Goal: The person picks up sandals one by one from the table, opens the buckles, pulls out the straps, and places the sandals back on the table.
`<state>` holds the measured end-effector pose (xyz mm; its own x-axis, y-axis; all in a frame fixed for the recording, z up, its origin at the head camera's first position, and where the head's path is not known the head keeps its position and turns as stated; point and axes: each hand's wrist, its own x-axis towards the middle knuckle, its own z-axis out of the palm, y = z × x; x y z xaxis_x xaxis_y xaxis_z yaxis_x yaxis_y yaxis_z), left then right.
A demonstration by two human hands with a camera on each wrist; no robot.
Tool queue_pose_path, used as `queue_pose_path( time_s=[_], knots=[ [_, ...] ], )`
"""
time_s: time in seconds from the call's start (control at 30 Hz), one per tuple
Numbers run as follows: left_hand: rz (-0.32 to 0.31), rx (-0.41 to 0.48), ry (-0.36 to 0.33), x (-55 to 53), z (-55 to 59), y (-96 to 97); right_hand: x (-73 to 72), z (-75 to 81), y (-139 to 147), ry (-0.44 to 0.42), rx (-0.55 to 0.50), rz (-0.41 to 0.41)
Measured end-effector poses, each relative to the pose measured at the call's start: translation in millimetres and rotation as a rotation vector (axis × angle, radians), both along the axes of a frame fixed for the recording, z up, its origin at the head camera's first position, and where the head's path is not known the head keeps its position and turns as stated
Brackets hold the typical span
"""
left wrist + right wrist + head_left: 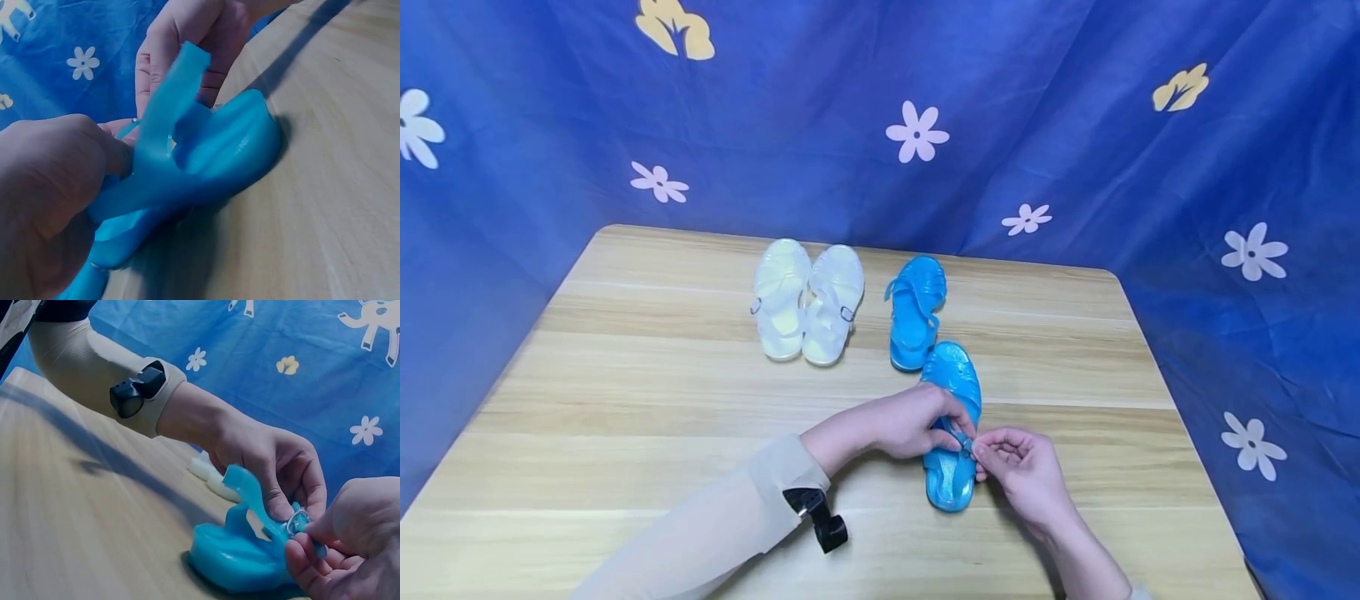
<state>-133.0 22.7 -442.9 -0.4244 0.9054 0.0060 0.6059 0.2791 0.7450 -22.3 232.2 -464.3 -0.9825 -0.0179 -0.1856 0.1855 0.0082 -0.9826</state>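
Observation:
A blue jelly sandal lies on the wooden table, its toe pointing away from me. My left hand reaches over the sandal from the left and pinches its strap beside a small metal buckle. From the right, my right hand pinches the buckle area between thumb and forefinger. A blue strap stands up from the sandal in the left wrist view. The fingertips partly cover the buckle, so I cannot tell how the strap sits in it.
The other blue sandal lies just beyond, at the toe of the handled one. Farther left, a pair of whitish sandals lies side by side. A blue flowered cloth hangs behind the table.

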Motion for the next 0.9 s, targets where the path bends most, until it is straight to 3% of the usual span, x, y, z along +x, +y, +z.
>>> queue_pose_path(
  time_s=[0.23, 0.43, 0.63, 0.77, 0.9],
  knots=[
    [0.033, -0.014, 0.043, 2.2, -5.3, 3.4, 2.6, -6.0, 2.5, 0.065, -0.007, 0.023],
    [0.006, -0.037, 0.102, 8.1, -4.3, 5.1, 2.8, -4.9, 2.5, 0.057, -0.048, 0.003],
    [0.013, -0.051, 0.072, 8.4, 1.0, 0.9, 3.8, -0.7, -1.1, 0.045, -0.060, -0.009],
    [0.033, -0.038, 0.041, 8.4, -1.2, 0.5, 4.4, -1.5, -0.9, 0.057, -0.071, -0.018],
    [0.053, -0.034, 0.070, 12.4, -1.4, 6.0, 4.3, -1.8, 0.1, 0.078, -0.085, -0.052]
  ],
)
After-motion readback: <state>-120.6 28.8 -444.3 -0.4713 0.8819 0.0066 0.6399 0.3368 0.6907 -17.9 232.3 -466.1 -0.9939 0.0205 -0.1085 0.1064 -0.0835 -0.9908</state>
